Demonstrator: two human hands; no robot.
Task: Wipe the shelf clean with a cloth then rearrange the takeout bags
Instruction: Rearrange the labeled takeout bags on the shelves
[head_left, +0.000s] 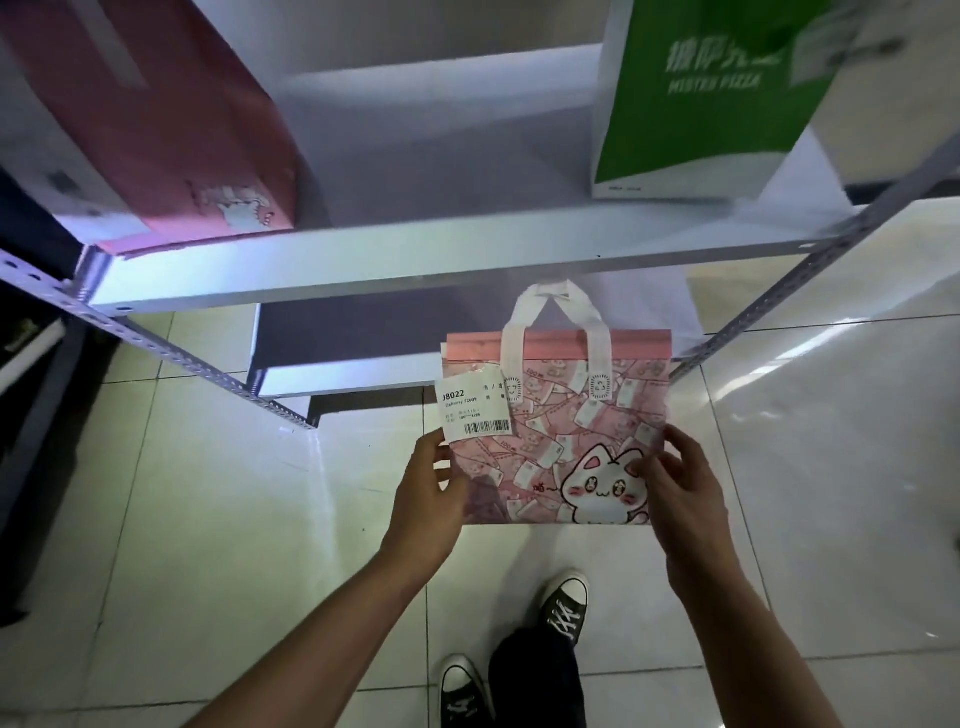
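A pink takeout bag (561, 415) printed with a white cartoon cat and banknotes hangs in front of the shelf, below its front edge. It has white handles and a white receipt label (472, 410) at its upper left. My left hand (436, 493) grips the bag's lower left edge and my right hand (675, 478) grips its lower right edge. On the white shelf board (415, 171) a large pink bag (171, 119) stands at the left and a green and white pizza bag (711, 93) at the right. No cloth is in view.
The shelf has perforated metal uprights at the left (156, 343) and right (779, 291). A lower shelf board (337, 358) sits beneath. The floor is glossy white tile (208, 519). My black sneakers (563, 603) stand below the bag.
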